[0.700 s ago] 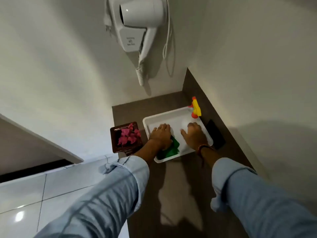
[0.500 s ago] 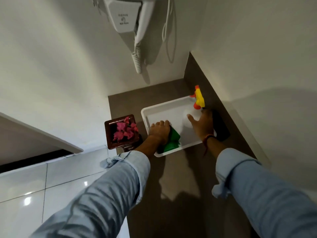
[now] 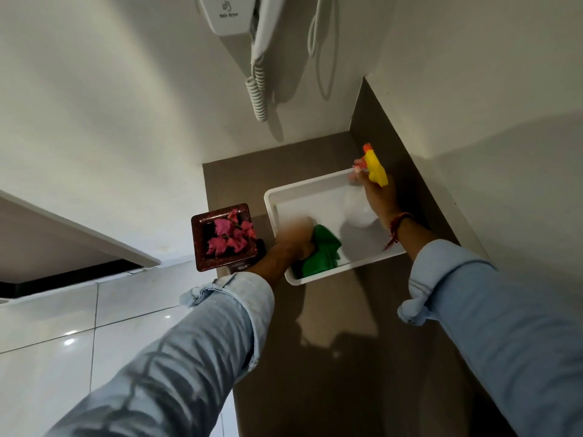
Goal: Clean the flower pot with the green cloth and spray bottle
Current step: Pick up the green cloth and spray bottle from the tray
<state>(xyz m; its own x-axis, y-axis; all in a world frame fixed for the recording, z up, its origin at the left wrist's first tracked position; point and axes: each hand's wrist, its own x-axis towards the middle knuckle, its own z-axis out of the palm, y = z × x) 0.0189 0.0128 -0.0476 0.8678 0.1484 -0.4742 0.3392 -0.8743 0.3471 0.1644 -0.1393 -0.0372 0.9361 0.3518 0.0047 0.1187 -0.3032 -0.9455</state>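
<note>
The flower pot (image 3: 224, 236), a dark red square holder of pink blossoms, stood on the tabletop (image 3: 331, 357) just left of the white tray (image 3: 318, 275) and had not moved or been touched; no wiping or spraying of it had begun.

Just right of the pot, the left hand (image 3: 295, 238) lay inside the tray's left half, on the green cloth (image 3: 321, 255). A moment before it had rested flat and sharp on that cloth; now it was smeared with motion blur and the cloth looked more bunched beneath it. That suggested the fingers were gathering the cloth, but the blur hid whether they had closed on it, so I cannot tell.

Further right in the tray, the bigger change: the right hand (image 3: 377, 200), which 0.5 s earlier had only been reaching toward the tray's far right corner, now had its fingers (image 3: 358, 176) wrapped around the neck of the spray bottle (image 3: 362, 209), below the yellow and orange trigger head. The bottle's pale round body leaned over the tray, apparently lifted clear of its floor.

Judged from this, both tools were being taken up at once, and the next move would carry them left, out of the tray toward the pot.
</note>
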